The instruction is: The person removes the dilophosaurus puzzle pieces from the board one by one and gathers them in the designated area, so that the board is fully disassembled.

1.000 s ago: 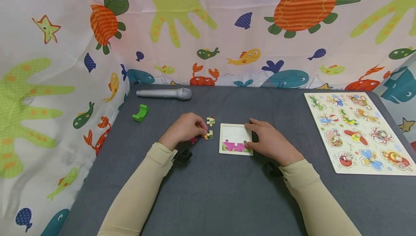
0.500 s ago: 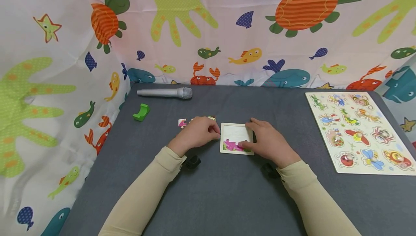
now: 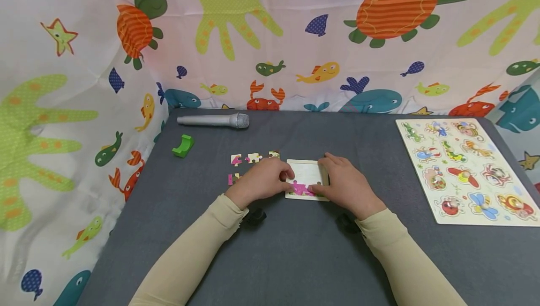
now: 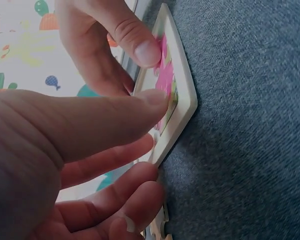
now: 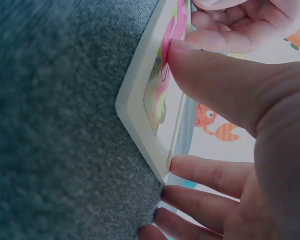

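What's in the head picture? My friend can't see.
A person's left hand and right hand work at a tray with pink pieces along its near edge. Loose pieces, a microphone and a green block lie left; a picture board, right.

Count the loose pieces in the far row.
3: a pink one at the left end, a pale one in the middle, and a third at the right end, partly behind the left hand, which may hide more.
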Action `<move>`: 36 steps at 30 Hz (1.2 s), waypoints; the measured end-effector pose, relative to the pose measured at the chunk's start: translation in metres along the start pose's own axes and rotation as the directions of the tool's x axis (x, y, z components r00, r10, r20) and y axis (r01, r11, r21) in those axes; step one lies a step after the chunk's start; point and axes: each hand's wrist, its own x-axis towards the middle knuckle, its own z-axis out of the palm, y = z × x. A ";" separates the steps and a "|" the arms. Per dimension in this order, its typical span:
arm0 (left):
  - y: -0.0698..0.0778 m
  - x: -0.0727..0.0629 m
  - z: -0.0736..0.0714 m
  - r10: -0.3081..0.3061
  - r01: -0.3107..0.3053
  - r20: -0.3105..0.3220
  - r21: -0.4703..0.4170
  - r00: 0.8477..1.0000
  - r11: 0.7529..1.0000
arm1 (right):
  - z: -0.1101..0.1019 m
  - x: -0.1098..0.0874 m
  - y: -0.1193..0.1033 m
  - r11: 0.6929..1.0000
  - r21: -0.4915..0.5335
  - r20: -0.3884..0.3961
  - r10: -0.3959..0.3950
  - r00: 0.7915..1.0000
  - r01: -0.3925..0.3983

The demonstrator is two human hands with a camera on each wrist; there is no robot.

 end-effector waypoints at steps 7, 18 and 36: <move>0.001 0.002 0.005 0.013 -0.013 -0.001 -0.017 1.000 1.000 | -0.002 -0.001 -0.001 1.000 0.001 -0.005 0.008 1.000 -0.008; 0.003 0.001 0.007 0.027 -0.027 0.001 -0.014 1.000 1.000 | -0.001 0.000 -0.003 1.000 -0.006 -0.001 0.015 1.000 -0.015; 0.003 0.002 0.009 0.014 -0.014 -0.001 -0.011 1.000 1.000 | -0.001 0.001 -0.002 1.000 -0.002 0.000 0.023 1.000 -0.023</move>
